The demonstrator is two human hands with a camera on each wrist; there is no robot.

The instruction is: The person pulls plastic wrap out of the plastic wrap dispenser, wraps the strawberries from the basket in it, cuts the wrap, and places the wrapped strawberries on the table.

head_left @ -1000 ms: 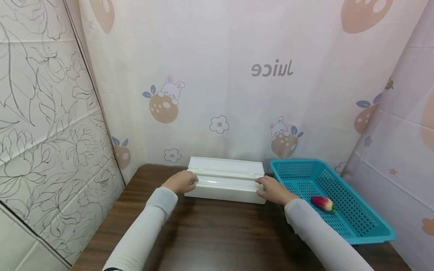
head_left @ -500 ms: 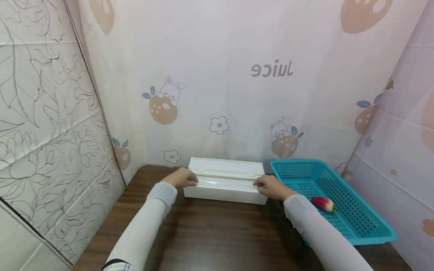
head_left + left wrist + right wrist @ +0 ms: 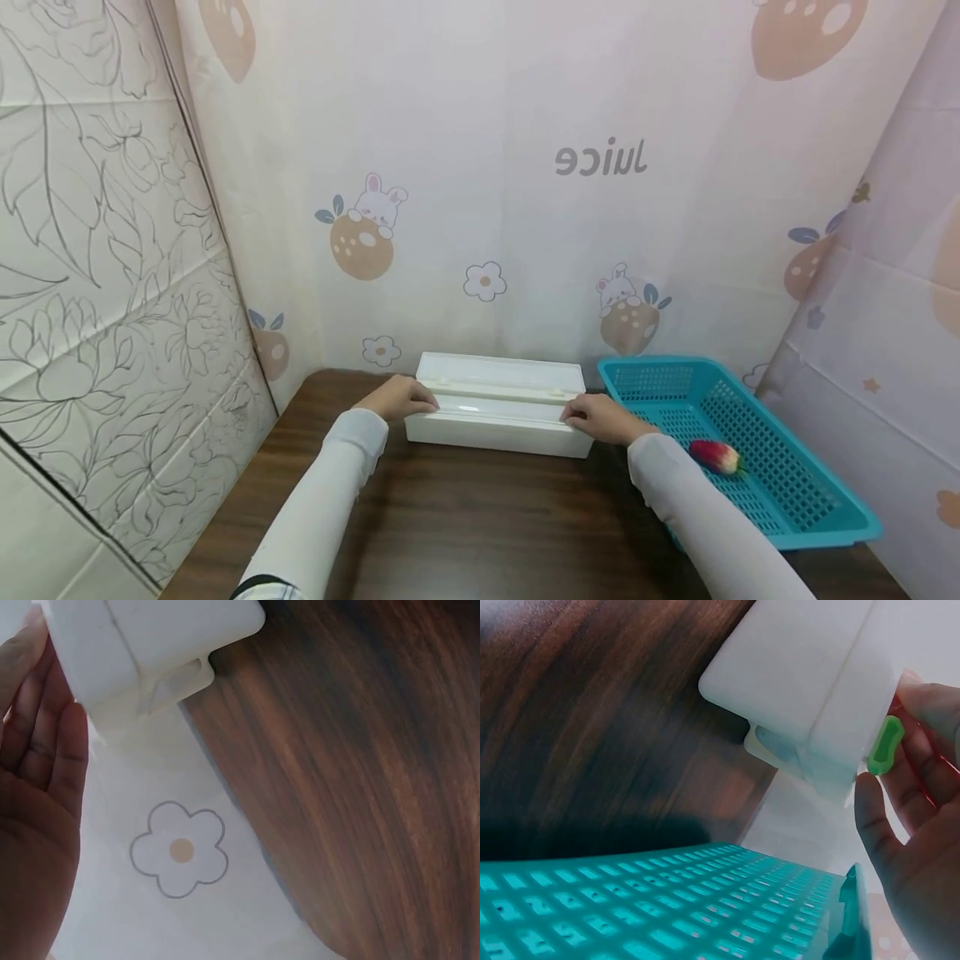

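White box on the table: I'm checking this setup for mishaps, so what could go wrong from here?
Pinched fingers: the lid of the white box stands open, with the left hand and right hand at its ends; it might fall onto them.
Snagging: the right sleeve passes by the blue basket and could nudge it.
Slipping: the green piece by the right fingers may shift if bumped.

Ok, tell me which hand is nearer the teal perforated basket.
Right. The right hand is at the right end of the open white box, close beside the teal perforated basket; the left hand is at the box's left end, farther away.
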